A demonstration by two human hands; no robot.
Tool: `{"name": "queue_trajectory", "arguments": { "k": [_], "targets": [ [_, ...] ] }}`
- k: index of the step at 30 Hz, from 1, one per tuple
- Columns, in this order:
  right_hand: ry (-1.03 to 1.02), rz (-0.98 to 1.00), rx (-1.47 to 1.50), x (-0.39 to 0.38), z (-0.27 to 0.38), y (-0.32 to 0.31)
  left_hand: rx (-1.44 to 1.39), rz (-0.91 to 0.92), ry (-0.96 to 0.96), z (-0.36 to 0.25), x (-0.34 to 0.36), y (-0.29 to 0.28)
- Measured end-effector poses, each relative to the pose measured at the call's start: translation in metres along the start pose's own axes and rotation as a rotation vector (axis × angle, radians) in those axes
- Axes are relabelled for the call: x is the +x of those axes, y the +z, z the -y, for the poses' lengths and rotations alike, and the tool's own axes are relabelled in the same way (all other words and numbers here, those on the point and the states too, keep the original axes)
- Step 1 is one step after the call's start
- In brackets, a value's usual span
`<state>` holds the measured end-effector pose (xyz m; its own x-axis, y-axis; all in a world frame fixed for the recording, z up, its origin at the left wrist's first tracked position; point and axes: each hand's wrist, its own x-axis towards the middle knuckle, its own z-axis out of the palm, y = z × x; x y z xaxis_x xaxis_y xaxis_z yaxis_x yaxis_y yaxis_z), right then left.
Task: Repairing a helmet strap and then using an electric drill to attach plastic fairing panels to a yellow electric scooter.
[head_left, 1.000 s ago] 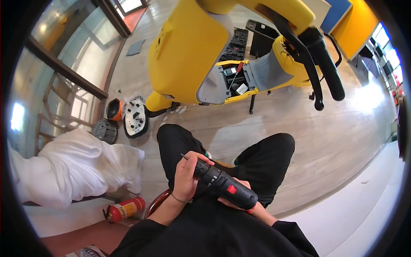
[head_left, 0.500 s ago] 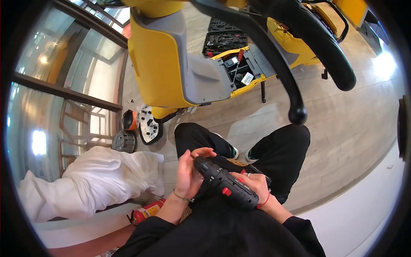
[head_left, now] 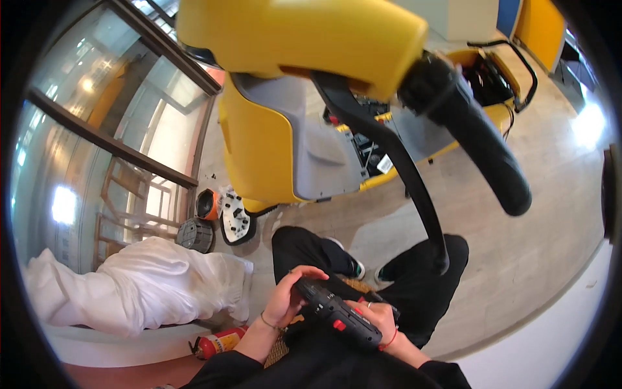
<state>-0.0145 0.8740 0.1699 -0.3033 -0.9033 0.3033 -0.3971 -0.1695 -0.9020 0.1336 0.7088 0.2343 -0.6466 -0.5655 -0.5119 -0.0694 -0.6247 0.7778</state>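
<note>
Drill: the black power drill [head_left: 346, 323] with red buttons is above the person's lap, between the two hands, lying slantwise, its chuck end toward the upper left.
Right hand: the right hand [head_left: 381, 318] has its fingers closed around the handle of the drill; a ring and a red string are on this hand and wrist.
Left hand: the left hand [head_left: 285, 301] is at the chuck end, with fingers curved and partly stretched over it; whether they press on it, I cannot tell.
Legs: the knees, in black trousers, are spread on both sides of the drill.
Scooter: a yellow scooter [head_left: 256, 152] stands on the floor [head_left: 518, 272] beyond the knees.
Handlebar: its black grip [head_left: 483, 142] and black brake lever [head_left: 414, 172] reach over the scene; the lever's tip overlaps one knee in this view.
Footboard: an opened compartment [head_left: 374, 161], partly hidden behind the lever, contains dark parts.
Floor's left edge: near the glass wall [head_left: 84, 129] are an orange object [head_left: 207, 205], a grey round object [head_left: 195, 235] and a white-and-black panel [head_left: 236, 219].
Lower left: a white cloth [head_left: 155, 279] is draped, with a red extinguisher [head_left: 220, 342] just beside it.
</note>
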Motion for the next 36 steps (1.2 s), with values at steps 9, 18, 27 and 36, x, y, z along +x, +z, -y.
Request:
{"name": "queue_trajectory", "arguments": {
  "k": [9,18,27,36],
  "targets": [
    [-0.017,-0.024,-0.02,0.015,0.013,-0.001,-0.104,0.054,-0.028,-0.014,0.001,-0.008],
    [0.017,0.029,-0.064,0.03,0.032,-0.004,-0.007,-0.043,-0.056,-0.025,0.007,-0.012],
    [0.031,-0.027,-0.087,0.024,0.029,0.007,-0.133,-0.029,-0.021,-0.02,0.006,-0.019],
    [0.027,-0.005,-0.114,0.012,0.008,0.019,-0.196,-0.012,0.043,-0.015,0.005,-0.027]
  ]
}}
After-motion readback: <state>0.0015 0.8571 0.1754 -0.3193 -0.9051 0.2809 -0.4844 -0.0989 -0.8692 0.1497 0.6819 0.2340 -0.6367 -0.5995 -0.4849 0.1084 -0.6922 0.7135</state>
